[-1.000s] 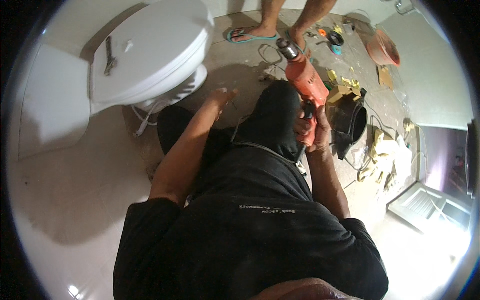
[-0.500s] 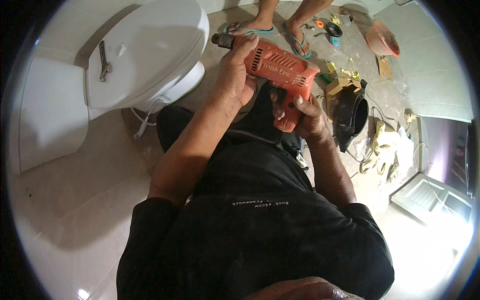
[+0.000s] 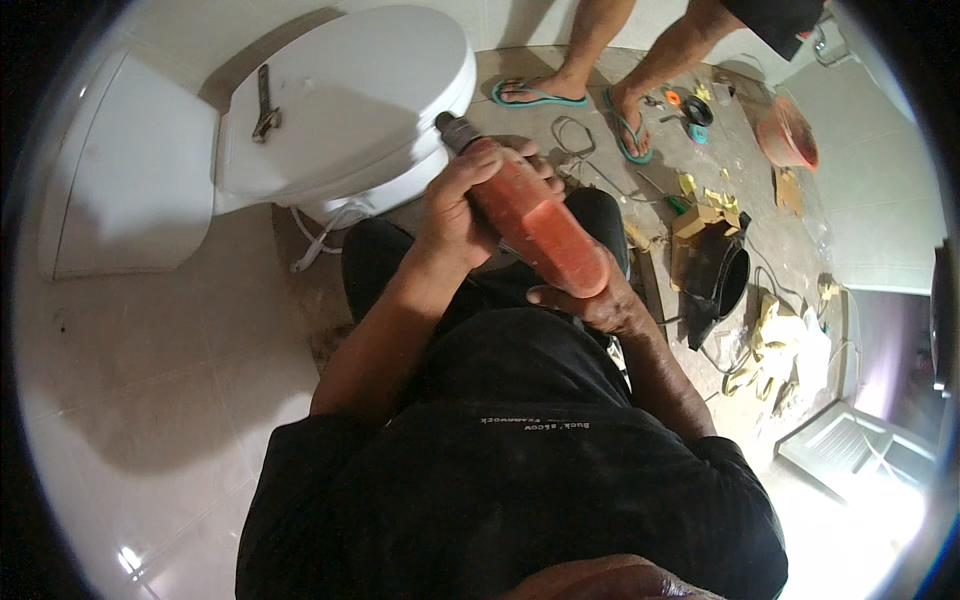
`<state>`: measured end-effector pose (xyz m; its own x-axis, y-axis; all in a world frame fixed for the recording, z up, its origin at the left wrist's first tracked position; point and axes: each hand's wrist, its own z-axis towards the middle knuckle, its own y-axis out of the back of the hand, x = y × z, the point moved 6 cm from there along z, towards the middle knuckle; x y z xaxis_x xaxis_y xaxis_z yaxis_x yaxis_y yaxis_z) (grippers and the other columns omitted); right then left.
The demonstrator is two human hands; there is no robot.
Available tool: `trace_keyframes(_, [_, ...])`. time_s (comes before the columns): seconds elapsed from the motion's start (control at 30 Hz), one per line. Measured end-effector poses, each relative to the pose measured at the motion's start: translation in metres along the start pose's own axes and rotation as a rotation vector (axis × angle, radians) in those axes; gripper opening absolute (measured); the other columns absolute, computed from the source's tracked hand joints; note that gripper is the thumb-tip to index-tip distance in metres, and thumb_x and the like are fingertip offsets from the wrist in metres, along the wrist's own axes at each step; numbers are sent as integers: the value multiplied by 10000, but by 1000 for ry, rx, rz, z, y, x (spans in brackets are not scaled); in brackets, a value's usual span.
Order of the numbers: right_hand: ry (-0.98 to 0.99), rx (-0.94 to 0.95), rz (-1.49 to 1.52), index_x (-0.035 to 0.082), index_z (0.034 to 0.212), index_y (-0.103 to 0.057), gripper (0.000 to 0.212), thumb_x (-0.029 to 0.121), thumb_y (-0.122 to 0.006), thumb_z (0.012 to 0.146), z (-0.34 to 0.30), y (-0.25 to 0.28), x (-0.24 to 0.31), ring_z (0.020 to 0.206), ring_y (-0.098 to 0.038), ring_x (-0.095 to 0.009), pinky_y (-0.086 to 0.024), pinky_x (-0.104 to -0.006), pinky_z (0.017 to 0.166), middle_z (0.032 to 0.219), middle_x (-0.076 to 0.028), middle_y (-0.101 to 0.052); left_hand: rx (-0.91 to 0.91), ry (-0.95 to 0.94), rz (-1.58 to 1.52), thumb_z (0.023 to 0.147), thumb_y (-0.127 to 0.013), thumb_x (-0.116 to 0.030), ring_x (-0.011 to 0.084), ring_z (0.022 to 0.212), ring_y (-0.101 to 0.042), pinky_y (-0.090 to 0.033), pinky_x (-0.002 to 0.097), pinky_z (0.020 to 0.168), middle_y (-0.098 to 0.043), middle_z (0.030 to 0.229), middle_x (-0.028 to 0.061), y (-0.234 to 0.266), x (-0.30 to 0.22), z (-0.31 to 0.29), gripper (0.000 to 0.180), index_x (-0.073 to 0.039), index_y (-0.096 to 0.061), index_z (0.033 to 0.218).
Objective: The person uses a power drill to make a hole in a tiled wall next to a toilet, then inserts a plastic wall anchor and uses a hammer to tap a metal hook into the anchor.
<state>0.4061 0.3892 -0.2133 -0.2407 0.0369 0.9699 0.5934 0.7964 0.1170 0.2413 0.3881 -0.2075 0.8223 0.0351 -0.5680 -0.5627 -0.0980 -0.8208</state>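
An orange-red power drill (image 3: 535,220) is held over my lap, its dark chuck (image 3: 457,132) pointing up and left toward the toilet. My left hand (image 3: 462,205) is wrapped round the front of its body, just behind the chuck, with fingers curling over the far side. At the rear end, my right hand (image 3: 608,300) grips from below. The drill's body hides the handle and most of the right fingers. No bit can be made out in the chuck.
A white toilet (image 3: 340,120) with its lid down stands at the left, an adjustable wrench (image 3: 265,108) on the lid. Another person's feet (image 3: 565,88) in flip-flops are ahead. To the right lie a black bag (image 3: 722,280), pale gloves (image 3: 770,350), cables and a bucket (image 3: 787,135).
The drill has been rolled from its side, so its rounded top and back now face up. Its rear end has come lower, and both hands have moved with it.
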Motion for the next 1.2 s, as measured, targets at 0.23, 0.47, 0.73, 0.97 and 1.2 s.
trace_keyframes(0.23, [356, -61, -607, 38, 1315, -482, 721, 154, -799, 678, 1, -1, 7, 1207, -560, -378, -426, -465, 1049, 1247, -193, -584, -239, -20, 7, 930, -631, -442, 347, 1019, -606, -489, 515, 969, -597, 962, 133, 25, -13, -27, 405, -43, -564, 940])
trace_keyframes(0.47, [490, 71, -553, 12, 1180, -591, 627, 157, -743, 589, 10, -17, -26, 1160, -534, -406, -437, -474, 999, 1180, -182, -586, -215, 17, -35, 987, -614, -337, 242, 968, -636, -488, 450, 977, -622, 849, 77, 49, -7, -49, 330, -88, -563, 775])
trace_keyframes(0.73, [482, 28, -604, 35, 1173, -586, 662, 322, -813, 621, 14, -23, -27, 1055, -569, -378, -423, -462, 938, 1122, -159, -589, -201, 36, 20, 914, -677, -221, 239, 892, -629, -488, 442, 936, -612, 785, 54, 28, -13, -41, 225, -104, -573, 752])
trace_keyframes(0.97, [482, -6, -588, 36, 1164, -607, 683, 361, -826, 604, 12, -21, -30, 1058, -563, -377, -412, -471, 951, 1112, -158, -593, -213, 62, -8, 901, -672, -187, 240, 892, -634, -493, 440, 921, -625, 812, 67, 34, -4, -40, 121, -81, -627, 867])
trace_keyframes(1.2, [445, 25, -593, 29, 1190, -602, 692, 362, -819, 623, 13, -20, -32, 1080, -557, -381, -415, -473, 961, 1120, -163, -592, -222, 39, 11, 913, -681, -222, 238, 898, -657, -509, 415, 895, -664, 870, 88, 36, -5, -38, 166, -62, -650, 883])
